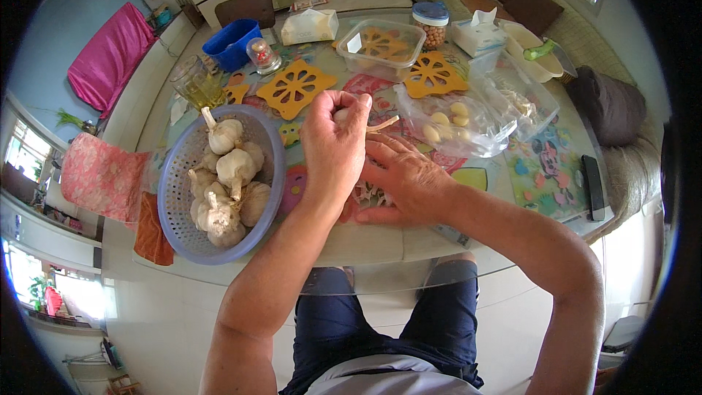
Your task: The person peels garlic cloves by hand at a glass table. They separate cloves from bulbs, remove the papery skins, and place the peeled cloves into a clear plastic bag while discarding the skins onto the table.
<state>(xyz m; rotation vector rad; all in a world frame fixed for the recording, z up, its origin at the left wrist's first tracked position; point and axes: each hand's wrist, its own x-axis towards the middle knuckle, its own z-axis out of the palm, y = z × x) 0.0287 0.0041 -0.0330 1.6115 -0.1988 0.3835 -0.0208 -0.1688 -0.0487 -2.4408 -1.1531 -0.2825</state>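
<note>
My left hand [337, 137] is raised over the table, its fingers curled around a garlic bulb [341, 116], of which only a part shows; a dry stalk [383, 125] sticks out to the right beside it. Lower and to the right, my right hand [400, 175] lies palm down with spread fingers over whitish garlic skins [373, 195]; whether it grips anything is hidden. Whole garlic bulbs [236, 167] fill a lavender plastic basket [277, 175] left of my hands. Peeled garlic cloves [447, 123] lie in a clear plastic bag [485, 141] to the right.
Beyond my hands stand a clear plastic container [381, 49], a lidded jar of nuts or beans [431, 24], tissue packs, a blue plastic basket [233, 44] and a glass mug [197, 85]. Orange cut-out mats [296, 88] lie between. A dark phone [593, 186] rests near the right edge.
</note>
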